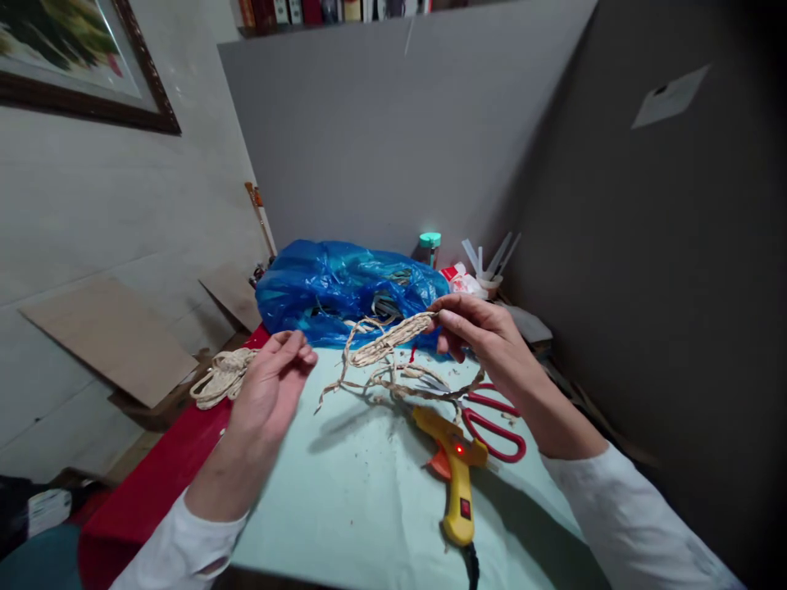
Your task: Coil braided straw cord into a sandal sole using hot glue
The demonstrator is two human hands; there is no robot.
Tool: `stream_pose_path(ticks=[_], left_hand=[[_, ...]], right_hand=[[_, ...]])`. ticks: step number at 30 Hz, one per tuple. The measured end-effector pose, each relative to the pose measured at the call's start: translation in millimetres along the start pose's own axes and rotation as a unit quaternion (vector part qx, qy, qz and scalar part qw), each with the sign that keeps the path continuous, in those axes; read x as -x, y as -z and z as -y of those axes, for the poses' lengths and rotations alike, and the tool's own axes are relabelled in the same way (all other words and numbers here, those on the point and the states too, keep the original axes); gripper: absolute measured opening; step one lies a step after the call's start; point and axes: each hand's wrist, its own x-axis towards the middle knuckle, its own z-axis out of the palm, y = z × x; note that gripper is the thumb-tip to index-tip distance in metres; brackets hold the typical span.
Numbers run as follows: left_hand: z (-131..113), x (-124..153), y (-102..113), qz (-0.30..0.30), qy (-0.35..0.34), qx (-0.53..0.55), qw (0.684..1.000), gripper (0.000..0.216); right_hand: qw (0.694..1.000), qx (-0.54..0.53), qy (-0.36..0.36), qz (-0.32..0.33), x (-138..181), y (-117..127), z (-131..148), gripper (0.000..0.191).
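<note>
Braided raffia cord [393, 336] is held just beyond the yellow glue gun [455, 475], its end pinched by the right hand [485, 336]. The left hand [270, 385] fingertips are pressed together (any strand unclear). Plaiting seems in hand, so steady tension is called for.

text: none legible | book spines [307, 10]: too small to read | red-white packet [458, 279]: print blurred

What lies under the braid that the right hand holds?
Under the braid: loose strands on the green mat, beside scissors and a glue gun. The mat hides anything below.
</note>
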Motion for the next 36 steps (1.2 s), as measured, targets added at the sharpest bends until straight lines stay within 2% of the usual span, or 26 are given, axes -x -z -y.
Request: stream_pose_path(ticks=[5,9,13,17,23,26,28,31,36], left_hand=[[-17.3,-20.6,18.2,0.024,-0.070,-0.063,0.995,0.027],[-19.7,-19.5,11.5,0.072,-0.084,-0.138,0.984,0.028],[-21.7,-11.3,-4.7,0.121,-0.076,-0.180,0.973,0.023],[-29.8,-5.3,-15.1,0.137,-0.083,-0.193,0.968,0.026],[-39.2,-10.1,-13.7,0.109,-0.137,-0.194,0.965,0.042],[-38.9,-16.9,-7.0,0.104,-0.165,-0.188,0.963,0.029],[-37.4,-18.2,-2.3,0.125,-0.161,-0.177,0.963,0.020],[-33.9,-12.2,3.0,0.180,-0.125,-0.191,0.957,0.029],[-29.1,1.6,5.3,0.229,-0.121,-0.316,0.913,0.023]], right_hand=[[0.999,-0.008,-0.001,0.037,-26.2,17.2,17.1,0.029],[0.993,0.025,0.032,0.114,-55.6,19.5,47.4,0.030],[0.974,0.076,0.078,0.197,-84.0,2.0,83.2,0.030],[0.947,0.122,0.102,0.278,-99.4,-28.2,104.3,0.019],[0.896,0.173,0.137,0.386,-101.7,-67.5,96.9,0.015],[0.881,0.202,0.145,0.402,-97.8,-76.8,88.8,0.015],[0.879,0.221,0.141,0.399,-94.7,-79.5,84.4,0.015],[0.880,0.247,0.133,0.383,-88.8,-80.8,79.3,0.013],[0.875,0.281,0.125,0.375,-76.5,-78.4,72.5,0.010]])
